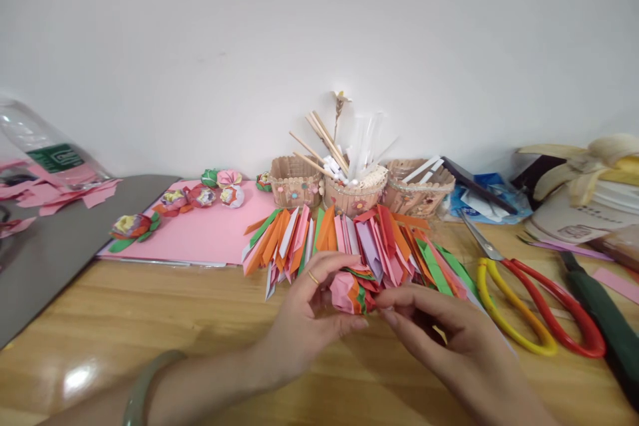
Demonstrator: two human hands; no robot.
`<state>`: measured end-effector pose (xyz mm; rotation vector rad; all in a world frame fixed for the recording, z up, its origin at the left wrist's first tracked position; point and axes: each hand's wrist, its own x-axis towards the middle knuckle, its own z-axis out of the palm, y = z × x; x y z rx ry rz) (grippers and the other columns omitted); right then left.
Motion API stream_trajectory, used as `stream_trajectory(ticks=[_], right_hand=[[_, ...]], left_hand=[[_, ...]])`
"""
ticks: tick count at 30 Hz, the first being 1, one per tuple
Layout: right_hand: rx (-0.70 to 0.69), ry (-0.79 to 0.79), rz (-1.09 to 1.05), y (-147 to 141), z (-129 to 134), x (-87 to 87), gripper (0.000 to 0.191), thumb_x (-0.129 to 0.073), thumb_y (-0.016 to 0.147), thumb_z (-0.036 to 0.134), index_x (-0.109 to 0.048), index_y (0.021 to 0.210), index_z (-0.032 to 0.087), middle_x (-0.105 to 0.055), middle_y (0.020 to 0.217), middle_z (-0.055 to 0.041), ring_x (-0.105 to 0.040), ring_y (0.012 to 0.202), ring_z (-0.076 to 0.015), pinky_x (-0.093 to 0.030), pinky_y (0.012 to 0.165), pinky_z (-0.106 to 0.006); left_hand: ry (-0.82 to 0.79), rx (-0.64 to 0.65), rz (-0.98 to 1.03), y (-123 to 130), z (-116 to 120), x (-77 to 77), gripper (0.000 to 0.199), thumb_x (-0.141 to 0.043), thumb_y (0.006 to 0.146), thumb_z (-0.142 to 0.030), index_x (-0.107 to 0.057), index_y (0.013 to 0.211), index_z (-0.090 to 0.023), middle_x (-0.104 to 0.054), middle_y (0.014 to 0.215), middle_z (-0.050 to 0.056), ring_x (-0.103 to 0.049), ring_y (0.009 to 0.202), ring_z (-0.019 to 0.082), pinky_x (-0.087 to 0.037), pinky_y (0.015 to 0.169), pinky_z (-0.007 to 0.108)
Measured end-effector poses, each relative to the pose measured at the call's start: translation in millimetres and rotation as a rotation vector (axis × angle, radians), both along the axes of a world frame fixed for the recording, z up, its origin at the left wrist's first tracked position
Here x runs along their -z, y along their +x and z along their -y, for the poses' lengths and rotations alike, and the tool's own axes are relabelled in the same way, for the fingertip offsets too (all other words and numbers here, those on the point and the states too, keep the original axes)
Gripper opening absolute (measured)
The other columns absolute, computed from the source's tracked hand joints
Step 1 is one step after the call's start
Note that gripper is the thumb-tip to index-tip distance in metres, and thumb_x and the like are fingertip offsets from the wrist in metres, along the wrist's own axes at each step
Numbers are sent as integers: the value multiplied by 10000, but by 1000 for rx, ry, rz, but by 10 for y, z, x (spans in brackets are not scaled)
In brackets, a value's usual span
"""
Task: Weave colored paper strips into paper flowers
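Left hand [305,306] clamping round flower [349,293], holding it above counter [210,319] at near centre; right hand [452,333] pinching its right edge. Folded strips [327,233] lying just beyond, scissors [510,261] resting at right, more flowers [202,197] sitting on pink paper [210,236] at far left, baskets [349,199] standing behind strips.

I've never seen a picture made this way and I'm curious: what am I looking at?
No machine here: these are a person's two bare hands, seen from a camera worn on the head, looking forward and down. The left hand holds a round pink, orange, red and green paper flower; the right hand's fingertips are at its edge. On the brown wooden table lie folded multicoloured paper strips, metal scissors with yellow and red handles, and coloured paper blossoms on a flat pink sheet.
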<state>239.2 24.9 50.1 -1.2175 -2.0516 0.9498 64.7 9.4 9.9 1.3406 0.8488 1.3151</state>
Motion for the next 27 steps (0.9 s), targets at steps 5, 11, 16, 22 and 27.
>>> stream_trajectory(ticks=[5, 11, 16, 22, 27], right_hand=[[34, -250, -77, -41, -20, -68, 221, -532, 728, 330, -713, 762, 208, -633, 577, -5, -542, 503, -130, -413, 448, -205], [64, -333, -89, -25, 17, -52, 231, -553, 730, 347, -733, 817, 233, -587, 497, 20, -439, 387, -84, -336, 360, -177], [114, -279, -71, -38, 22, -10, 213, -545, 740, 327, -735, 759, 232, -560, 475, 27, -468, 415, -90, -368, 391, -174], [157, -242, -70, -31, -8, 40, 204, -570, 713, 347, -703, 662, 201, -613, 550, 3, -526, 485, -126, -419, 447, -211], [162, -302, -109, -33, -21, 50, 190, -590, 689, 340, -710, 693, 194, -667, 623, -20, -575, 561, -162, -455, 521, -249]], left_hand=[[8, -7, -43, 1, 13, 1, 499, -703, 673, -186, -539, 1109, -367, -444, 1125, 3, -435, 1057, 168, -382, 891, 256], [7, -24, -99, 3, 13, -13, 496, -700, 678, -218, -525, 1112, -383, -450, 1085, 0, -468, 1007, 164, -391, 862, 273], [3, -15, -119, 16, 20, -9, 485, -706, 670, -237, -532, 1103, -367, -456, 1077, 10, -470, 1014, 180, -391, 867, 304], [-15, 62, -56, -6, 32, -26, 545, -696, 674, -293, -504, 1181, -344, -421, 1144, 33, -419, 1100, 210, -365, 942, 344], [-67, 84, -150, -27, 41, -81, 445, -527, 814, -308, -449, 1252, -326, -417, 1199, 55, -366, 1170, 215, -333, 991, 389]])
